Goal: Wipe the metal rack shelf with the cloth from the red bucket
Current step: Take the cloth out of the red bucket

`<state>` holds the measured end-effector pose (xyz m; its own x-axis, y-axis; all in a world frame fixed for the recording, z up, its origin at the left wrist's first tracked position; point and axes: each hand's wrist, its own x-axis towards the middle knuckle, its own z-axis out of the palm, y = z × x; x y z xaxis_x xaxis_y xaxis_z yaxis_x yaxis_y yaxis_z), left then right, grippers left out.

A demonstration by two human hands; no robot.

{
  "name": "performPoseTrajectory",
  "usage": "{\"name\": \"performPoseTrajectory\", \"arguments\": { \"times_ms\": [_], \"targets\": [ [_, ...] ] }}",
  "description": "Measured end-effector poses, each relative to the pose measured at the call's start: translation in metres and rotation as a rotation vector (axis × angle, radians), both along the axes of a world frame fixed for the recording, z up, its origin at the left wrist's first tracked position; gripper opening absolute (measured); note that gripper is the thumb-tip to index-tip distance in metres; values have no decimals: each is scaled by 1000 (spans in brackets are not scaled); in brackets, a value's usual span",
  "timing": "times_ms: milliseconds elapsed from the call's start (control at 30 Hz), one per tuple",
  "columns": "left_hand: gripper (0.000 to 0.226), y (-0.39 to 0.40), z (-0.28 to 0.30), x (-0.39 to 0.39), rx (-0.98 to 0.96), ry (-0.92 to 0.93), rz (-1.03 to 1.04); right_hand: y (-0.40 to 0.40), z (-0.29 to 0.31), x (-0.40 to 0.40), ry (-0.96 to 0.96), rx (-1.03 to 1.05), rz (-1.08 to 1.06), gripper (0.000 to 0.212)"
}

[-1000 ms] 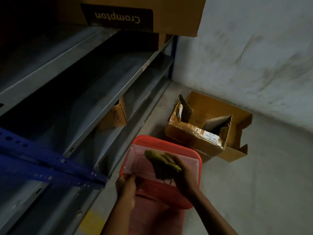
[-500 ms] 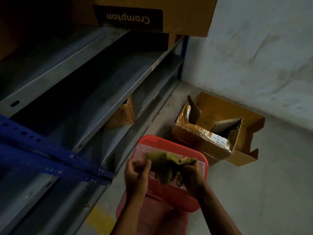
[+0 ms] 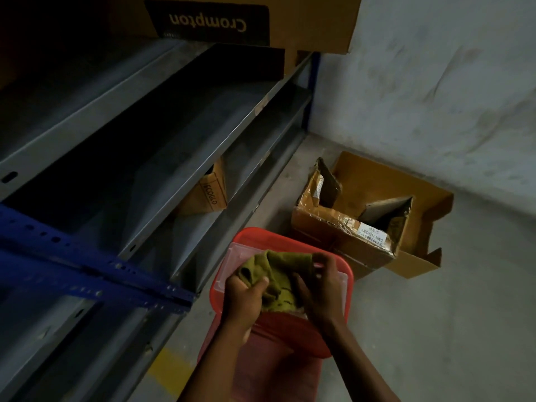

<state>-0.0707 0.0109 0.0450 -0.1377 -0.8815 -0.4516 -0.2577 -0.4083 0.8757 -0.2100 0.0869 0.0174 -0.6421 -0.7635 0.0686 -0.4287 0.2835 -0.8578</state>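
Note:
An olive-green cloth (image 3: 278, 275) is bunched between both my hands, just above the red bucket (image 3: 255, 237) on the floor. My left hand (image 3: 245, 300) grips the cloth's left side with thumb on top. My right hand (image 3: 322, 288) grips its right side, fingers curled over the upper edge. A clear plastic lid (image 3: 232, 256) lies across the bucket's top under the cloth. The grey metal rack (image 3: 203, 117) with several shelves runs along the left, with a blue upright (image 3: 87, 271) crossing in front.
A large "Crompton" cardboard box (image 3: 261, 21) sits on the top shelf. A small cardboard box (image 3: 208, 195) stands on a lower shelf. An open torn carton (image 3: 371, 221) lies on the concrete floor right of the bucket, near the white wall (image 3: 435, 82).
My left hand rose from the bucket's rim and took hold of the cloth, which only my right hand held a second ago. The cloth is now spread wider between both hands.

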Motion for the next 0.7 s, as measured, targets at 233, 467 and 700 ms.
{"name": "performPoseTrajectory", "arguments": {
  "times_ms": [233,467,700],
  "targets": [
    [17,-9,17,-1,6,114,-124,10,11,11,320,1,583,77],
    [40,-12,49,5,229,275,-404,-9,11,31,9,-96,347,61],
    [36,-12,71,35,50,202,-428,-8,51,38,-689,-339,-13,21]
  ]
}}
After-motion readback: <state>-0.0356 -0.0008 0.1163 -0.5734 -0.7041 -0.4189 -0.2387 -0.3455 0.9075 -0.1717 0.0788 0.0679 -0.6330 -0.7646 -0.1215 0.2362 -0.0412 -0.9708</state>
